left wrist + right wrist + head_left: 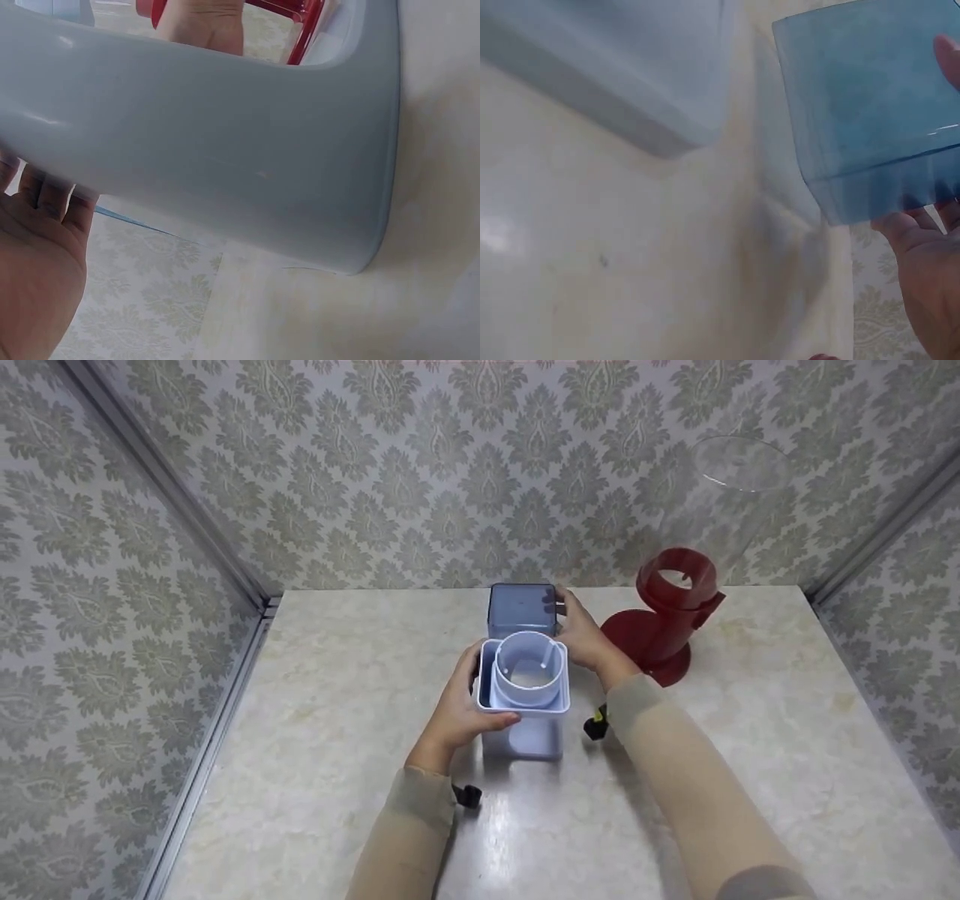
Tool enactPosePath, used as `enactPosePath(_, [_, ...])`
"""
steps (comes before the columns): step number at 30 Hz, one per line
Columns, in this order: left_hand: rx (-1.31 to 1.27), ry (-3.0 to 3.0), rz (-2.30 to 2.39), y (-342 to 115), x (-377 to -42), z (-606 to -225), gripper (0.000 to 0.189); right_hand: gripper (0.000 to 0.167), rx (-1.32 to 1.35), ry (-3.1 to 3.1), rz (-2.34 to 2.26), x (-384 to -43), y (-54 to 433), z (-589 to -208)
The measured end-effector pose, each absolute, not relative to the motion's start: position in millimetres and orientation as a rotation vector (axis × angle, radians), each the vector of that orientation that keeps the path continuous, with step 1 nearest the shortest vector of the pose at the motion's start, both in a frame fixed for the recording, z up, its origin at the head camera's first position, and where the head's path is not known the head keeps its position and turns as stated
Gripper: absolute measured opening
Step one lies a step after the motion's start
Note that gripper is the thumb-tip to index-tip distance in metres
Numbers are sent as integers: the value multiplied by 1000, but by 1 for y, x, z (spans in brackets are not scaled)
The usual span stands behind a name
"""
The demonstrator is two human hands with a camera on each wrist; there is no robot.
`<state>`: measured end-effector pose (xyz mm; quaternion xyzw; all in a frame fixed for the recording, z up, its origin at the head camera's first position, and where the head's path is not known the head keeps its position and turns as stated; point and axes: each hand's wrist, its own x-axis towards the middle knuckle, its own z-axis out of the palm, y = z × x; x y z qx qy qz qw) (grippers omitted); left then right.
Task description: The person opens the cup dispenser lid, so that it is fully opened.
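My left hand (pixel 461 709) grips a pale blue-white plastic stand (pixel 525 739), thumb across the front of its square top and fingers along the left side. A round collar (pixel 529 690) rises inside that square rim. In the left wrist view the stand's smooth wall (pixel 225 150) fills the middle, with my left hand (pixel 37 262) at its edge. Just behind the stand, my right hand (pixel 585 637) holds a translucent blue square container (pixel 523 606) by its right side. In the right wrist view, fingers and thumb lie on opposite sides of the container (pixel 870 97).
To the right stands a red plastic base (pixel 664 641) with a round collar, and a clear flared vessel (pixel 739 480) rises above it. The marbled table (pixel 345 690) meets patterned wall panels (pixel 420 472) behind and at both sides. Small black pieces (pixel 596 726) hang beneath the wrists.
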<state>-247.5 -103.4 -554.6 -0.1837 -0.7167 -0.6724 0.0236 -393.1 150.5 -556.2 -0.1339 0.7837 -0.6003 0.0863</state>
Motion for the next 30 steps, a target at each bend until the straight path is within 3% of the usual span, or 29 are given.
enactPosePath(8, [-586,-2221,-2043,-104,-247,-553,131,111,-573,2465,-1564,-393,159,-565])
enactPosePath(30, [-581,-2241,-2021,-103,-245,-553,132,115,-601,2394,-1608,-390,162,-574])
